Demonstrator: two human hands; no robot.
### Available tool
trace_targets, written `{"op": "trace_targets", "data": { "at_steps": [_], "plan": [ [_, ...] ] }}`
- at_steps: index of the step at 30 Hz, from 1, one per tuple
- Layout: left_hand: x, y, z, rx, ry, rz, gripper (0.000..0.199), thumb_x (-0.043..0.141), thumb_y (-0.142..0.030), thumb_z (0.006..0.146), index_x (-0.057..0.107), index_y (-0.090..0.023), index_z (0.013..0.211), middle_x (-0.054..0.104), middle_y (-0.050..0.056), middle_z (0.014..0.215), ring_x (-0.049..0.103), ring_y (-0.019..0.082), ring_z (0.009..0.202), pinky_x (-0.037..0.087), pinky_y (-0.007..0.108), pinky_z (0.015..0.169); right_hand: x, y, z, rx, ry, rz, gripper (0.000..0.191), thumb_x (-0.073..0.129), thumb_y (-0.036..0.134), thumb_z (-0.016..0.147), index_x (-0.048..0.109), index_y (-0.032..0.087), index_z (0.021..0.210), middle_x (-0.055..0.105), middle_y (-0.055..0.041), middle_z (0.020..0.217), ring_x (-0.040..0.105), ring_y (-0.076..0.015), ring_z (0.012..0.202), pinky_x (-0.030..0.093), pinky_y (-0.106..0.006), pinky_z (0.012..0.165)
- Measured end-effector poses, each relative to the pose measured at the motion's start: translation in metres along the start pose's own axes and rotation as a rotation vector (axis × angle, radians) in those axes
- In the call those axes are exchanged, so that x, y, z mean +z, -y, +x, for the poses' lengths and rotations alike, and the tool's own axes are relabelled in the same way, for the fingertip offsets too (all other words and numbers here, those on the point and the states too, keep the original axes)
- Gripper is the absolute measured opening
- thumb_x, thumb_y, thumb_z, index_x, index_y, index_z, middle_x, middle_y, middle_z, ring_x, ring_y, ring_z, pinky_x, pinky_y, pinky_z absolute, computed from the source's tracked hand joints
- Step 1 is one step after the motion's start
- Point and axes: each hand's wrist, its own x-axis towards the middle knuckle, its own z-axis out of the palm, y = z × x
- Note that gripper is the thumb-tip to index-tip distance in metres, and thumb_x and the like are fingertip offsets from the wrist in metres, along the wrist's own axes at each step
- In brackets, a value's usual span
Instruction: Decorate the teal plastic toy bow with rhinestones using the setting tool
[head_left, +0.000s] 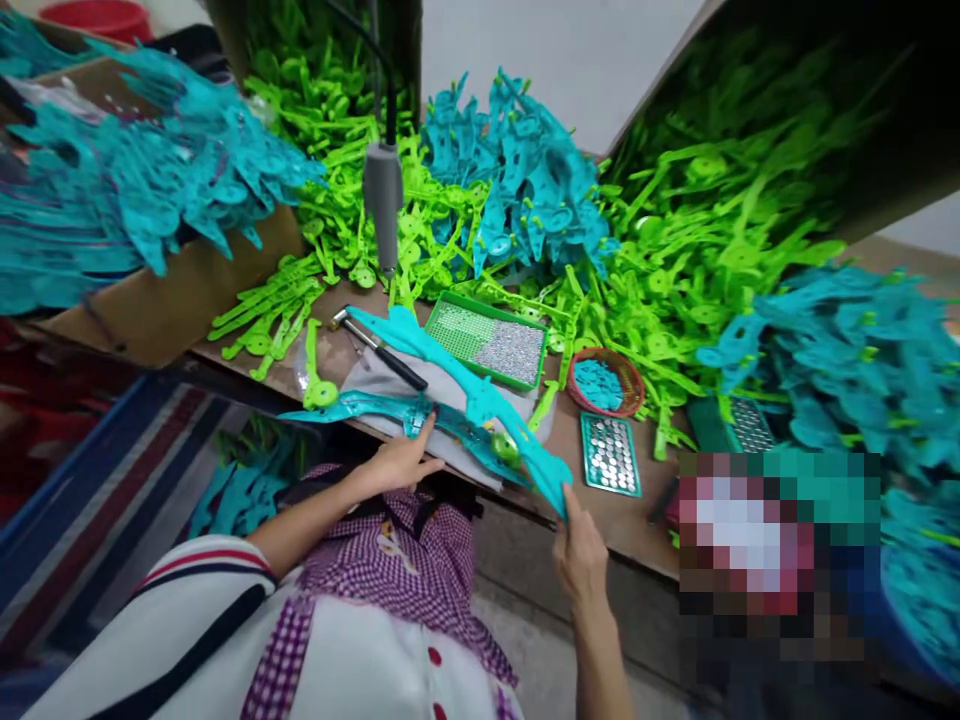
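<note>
My right hand [582, 548] is closed on the lower end of a long turquoise plastic shell [480, 400], bow-shaped and held slanting over the table edge. Beneath and in front of it lies a matching hollow turquoise shell [375, 404], its inner side up, with a small green piece [505, 448] near its right end. My left hand [405, 464] rests its outstretched index finger on the middle of this lower shell, thumb apart. A hammer [382, 350] with a dark handle lies just behind, partly on a grey cloth [367, 378].
A green tray [439, 345] of small metal pieces, a red basket [637, 385] with turquoise bits and a tray of round discs [609, 455] stand near. Piles of green parts [675, 290] and turquoise shells [532, 170] surround them. A grey electric screwdriver [384, 200] hangs above.
</note>
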Motion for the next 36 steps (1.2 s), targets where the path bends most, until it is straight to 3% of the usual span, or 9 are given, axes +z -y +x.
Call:
{"op": "trace_targets", "data": {
  "at_steps": [5,10,13,16,21,27,31,36],
  "plan": [
    [0.006,0.020,0.007,0.042,0.026,-0.313,0.064,0.049,-0.043,0.093,0.031,-0.015,0.147,0.063,-0.006,0.051,0.065,0.017,0.051,0.048,0.022,0.058,-0.001,0.005,0.035,-0.251,0.080,-0.012,0.063,0.035,0.010,0.094,0.024,0.020,0.155,0.044,0.0010,0.064,0.044,-0.0170,0.057,0.036,-0.028,0.058],
    [0.011,0.032,0.011,0.025,0.005,-0.426,0.044,0.050,-0.035,0.093,0.048,-0.015,0.132,0.058,-0.007,0.046,0.059,0.013,0.043,0.048,0.020,0.053,-0.006,0.002,0.059,-0.410,0.187,-0.045,0.063,0.039,0.009,0.092,0.026,0.014,0.153,0.043,0.0016,0.064,0.042,-0.0155,0.058,0.034,-0.029,0.059],
    [0.009,0.029,0.008,-0.008,-0.040,-0.281,0.036,0.047,-0.039,0.094,0.058,-0.015,0.119,0.062,-0.004,0.050,0.066,0.016,0.053,0.052,0.024,0.062,-0.009,-0.002,0.064,-0.442,0.232,-0.053,0.058,0.039,0.012,0.094,0.032,0.013,0.151,0.047,0.0004,0.064,0.043,-0.0159,0.059,0.034,-0.029,0.060],
    [0.006,0.024,0.005,-0.043,-0.091,-0.082,0.036,0.044,-0.044,0.095,0.065,-0.017,0.103,0.069,0.002,0.059,0.072,0.023,0.077,0.054,0.031,0.080,-0.010,-0.005,0.067,-0.461,0.289,-0.119,0.051,0.038,0.014,0.095,0.040,0.015,0.146,0.050,-0.0008,0.064,0.045,-0.0163,0.059,0.035,-0.030,0.063],
    [0.003,0.018,0.002,-0.099,-0.104,0.037,0.042,0.041,-0.048,0.096,0.066,-0.017,0.107,0.074,0.008,0.074,0.070,0.028,0.101,0.051,0.037,0.092,-0.013,-0.006,0.072,-0.455,0.324,-0.175,0.047,0.039,0.014,0.095,0.048,0.016,0.141,0.052,-0.0014,0.064,0.046,-0.0159,0.061,0.033,-0.031,0.064],
    [0.001,0.015,0.000,-0.122,-0.106,0.095,0.047,0.039,-0.051,0.097,0.068,-0.015,0.109,0.074,0.014,0.094,0.067,0.031,0.108,0.050,0.039,0.093,-0.017,-0.001,0.077,-0.461,0.355,-0.250,0.046,0.037,0.014,0.097,0.049,0.018,0.140,0.055,-0.0016,0.066,0.047,-0.0156,0.065,0.029,-0.032,0.065],
    [0.000,0.016,-0.002,-0.126,-0.077,0.118,0.050,0.035,-0.051,0.098,0.069,-0.015,0.106,0.074,0.013,0.088,0.068,0.031,0.105,0.050,0.039,0.092,-0.010,0.007,0.075,-0.437,0.427,-0.279,0.045,0.036,0.014,0.097,0.051,0.016,0.140,0.058,-0.0035,0.070,0.049,-0.0168,0.070,0.028,-0.033,0.067],
    [0.001,0.017,0.001,-0.140,-0.057,0.135,0.051,0.032,-0.051,0.098,0.069,-0.015,0.101,0.074,0.012,0.080,0.069,0.030,0.101,0.050,0.039,0.092,-0.003,0.013,0.069,-0.303,0.525,-0.230,0.048,0.036,0.016,0.097,0.049,0.015,0.142,0.061,-0.0056,0.076,0.051,-0.0180,0.076,0.029,-0.033,0.071]
  ]
}}
